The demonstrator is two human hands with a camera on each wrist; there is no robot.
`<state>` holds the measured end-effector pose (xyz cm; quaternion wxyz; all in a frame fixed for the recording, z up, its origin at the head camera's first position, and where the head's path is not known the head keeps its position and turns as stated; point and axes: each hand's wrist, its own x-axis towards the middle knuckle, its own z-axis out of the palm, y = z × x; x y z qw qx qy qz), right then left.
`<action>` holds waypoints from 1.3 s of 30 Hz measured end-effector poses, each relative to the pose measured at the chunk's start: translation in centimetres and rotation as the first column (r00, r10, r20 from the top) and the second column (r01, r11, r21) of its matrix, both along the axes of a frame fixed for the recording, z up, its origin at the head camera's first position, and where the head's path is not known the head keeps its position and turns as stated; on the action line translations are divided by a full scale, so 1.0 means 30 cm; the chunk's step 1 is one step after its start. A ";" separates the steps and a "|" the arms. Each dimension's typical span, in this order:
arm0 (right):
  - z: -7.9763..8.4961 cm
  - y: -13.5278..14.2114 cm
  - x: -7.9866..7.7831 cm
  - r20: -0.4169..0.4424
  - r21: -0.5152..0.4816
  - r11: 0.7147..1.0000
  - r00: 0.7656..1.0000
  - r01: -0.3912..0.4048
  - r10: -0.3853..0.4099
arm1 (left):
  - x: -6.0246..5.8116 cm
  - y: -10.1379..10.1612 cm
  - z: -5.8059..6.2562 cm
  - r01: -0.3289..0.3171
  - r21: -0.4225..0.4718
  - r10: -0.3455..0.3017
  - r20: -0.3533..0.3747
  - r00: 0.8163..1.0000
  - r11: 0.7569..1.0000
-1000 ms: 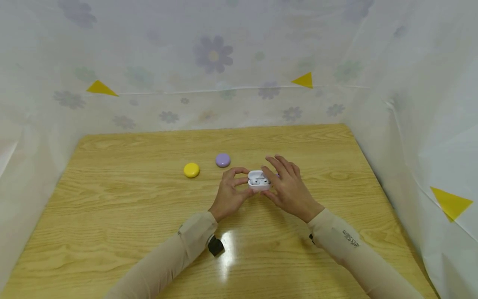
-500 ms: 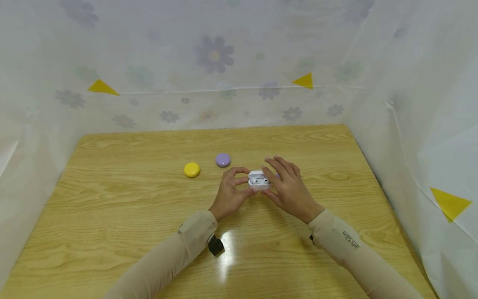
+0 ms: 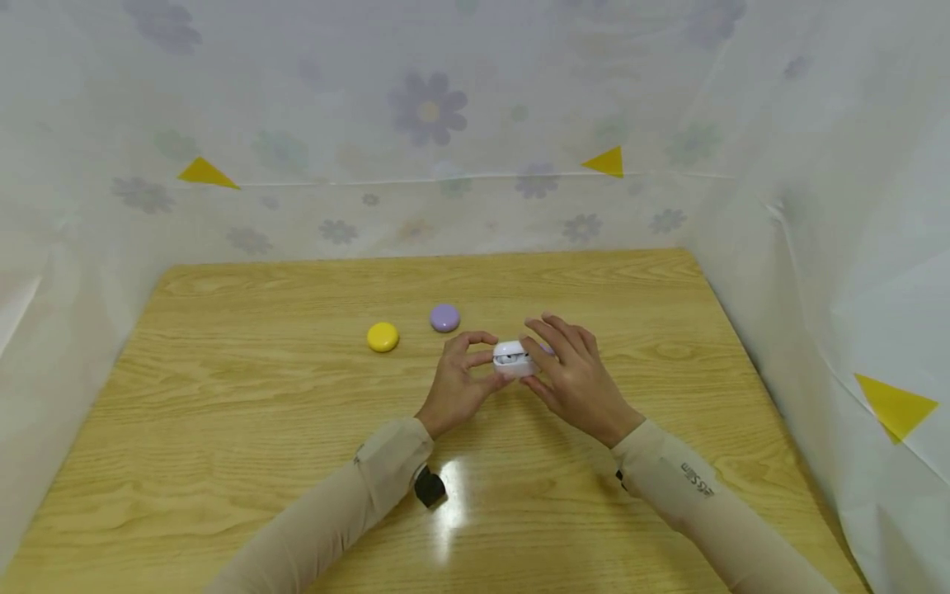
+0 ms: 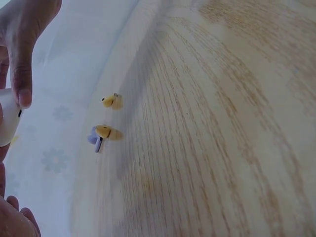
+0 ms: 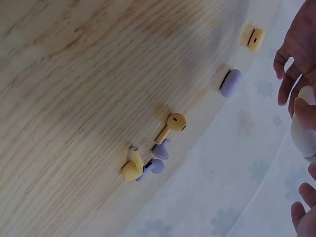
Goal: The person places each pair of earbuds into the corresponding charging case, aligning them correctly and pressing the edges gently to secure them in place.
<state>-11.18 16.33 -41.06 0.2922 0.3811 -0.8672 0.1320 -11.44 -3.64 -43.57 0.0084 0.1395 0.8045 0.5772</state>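
A white earbud case (image 3: 512,369) is held up above the table between both hands, its lid (image 3: 508,349) nearly down with a narrow gap. White earbuds show inside through that gap. My left hand (image 3: 454,388) grips the case's left side with thumb and fingers. On the right side my right hand (image 3: 586,384) pinches it, thumb low and forefinger over the lid, the other fingers spread away. Beyond the hands, the right wrist view shows two yellow earbuds (image 5: 176,121) and two purple earbuds (image 5: 157,166) lying close together on the wood; the right hand mostly hides them from the head view.
A round yellow case (image 3: 383,337) and a round purple case (image 3: 444,318) rest on the wooden table (image 3: 245,412), left of and beyond the hands. White flowered sheeting (image 3: 475,214) hangs behind the table and along its sides.
The white case's lid has swung down from standing wide to almost down, under the right forefinger. Both hands keep their place; the yellow and purple cases lie where they were.
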 end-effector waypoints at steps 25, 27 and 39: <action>-0.004 -0.013 -0.001 -0.041 0.063 0.998 0.999 0.032 -0.029 | -0.011 -0.002 0.015 -0.049 0.082 0.040 0.109 0.993 0.995; -0.003 -0.016 -0.005 -0.045 0.064 0.997 0.999 0.032 -0.029 | -0.013 -0.003 0.015 -0.044 0.066 0.038 0.082 0.996 0.997; 0.037 -0.022 -0.086 0.045 0.007 0.999 0.998 0.037 -0.037 | -0.013 -0.038 0.019 -0.093 -0.248 0.052 -0.164 0.985 0.964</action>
